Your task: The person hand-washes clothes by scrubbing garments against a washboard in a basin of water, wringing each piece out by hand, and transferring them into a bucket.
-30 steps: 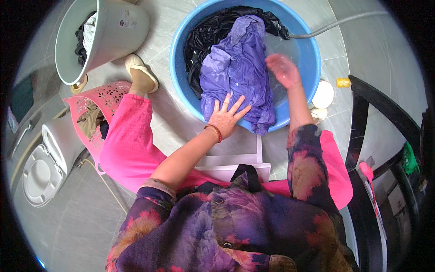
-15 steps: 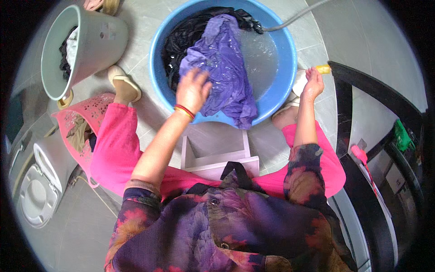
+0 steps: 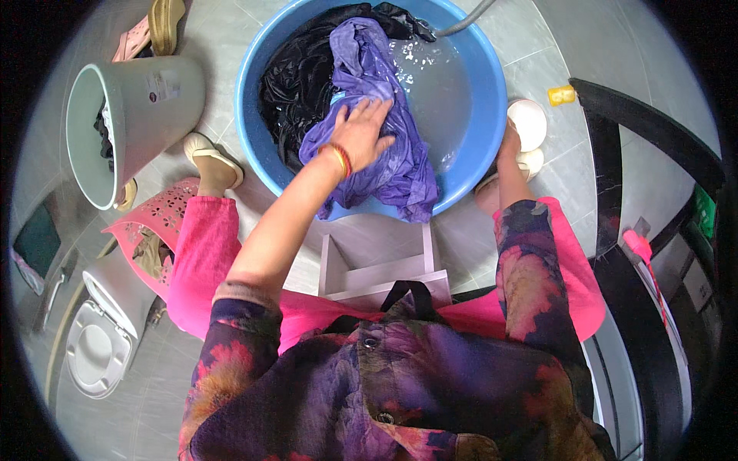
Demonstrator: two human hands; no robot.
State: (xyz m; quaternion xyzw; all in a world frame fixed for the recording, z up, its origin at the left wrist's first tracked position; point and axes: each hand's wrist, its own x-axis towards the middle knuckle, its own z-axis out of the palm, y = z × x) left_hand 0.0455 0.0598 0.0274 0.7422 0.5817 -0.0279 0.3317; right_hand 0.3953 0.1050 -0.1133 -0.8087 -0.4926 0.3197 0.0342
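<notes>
My left hand (image 3: 365, 132) lies flat on a wet purple garment (image 3: 388, 173), its fingers spread and holding nothing. The garment is heaped in a large blue basin (image 3: 490, 165), its lower end over the near rim. Dark wet cloth (image 3: 300, 84) fills the basin's left side, cloudy water the right. My right hand (image 3: 510, 142) is low outside the basin's right rim, beside a round white container (image 3: 527, 125); its fingers are mostly hidden. A yellow bar of soap (image 3: 561, 95) lies beyond that container, apart from both hands.
A grey hose (image 3: 465, 19) reaches into the basin. At left stand a pale bucket (image 3: 173, 92) with clothes and a pink basket (image 3: 146, 219). A small stool (image 3: 384, 275) is between my knees; a black frame (image 3: 607, 177) stands at right, a toilet (image 3: 98, 349) at lower left.
My right hand has let go of the yellow soap and moved left and down to the basin's side. My left hand has moved right and now rests on the garment.
</notes>
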